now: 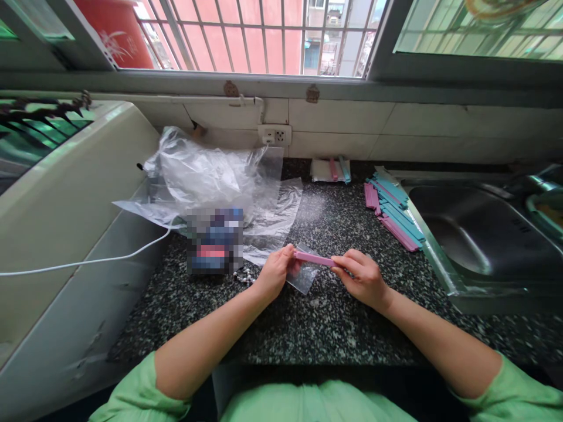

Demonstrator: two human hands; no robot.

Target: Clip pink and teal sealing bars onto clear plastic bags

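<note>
A pink bag sealing clip is stretched level between my two hands above the counter. My left hand pinches its left end, and my right hand grips the right end with fingers and thumb. A small clear plastic bag shows just below the clip, by my left fingers; whether the clip is on it I cannot tell. To the right, a pile of pink and teal sealing clips lies beside the sink. Two more clips, one pink and one teal, rest on a white packet near the wall.
Crumpled clear plastic bags cover the back left of the speckled counter. A blurred-out item lies in front of them, with a white cable running left. At right is a steel sink; a wall socket is behind.
</note>
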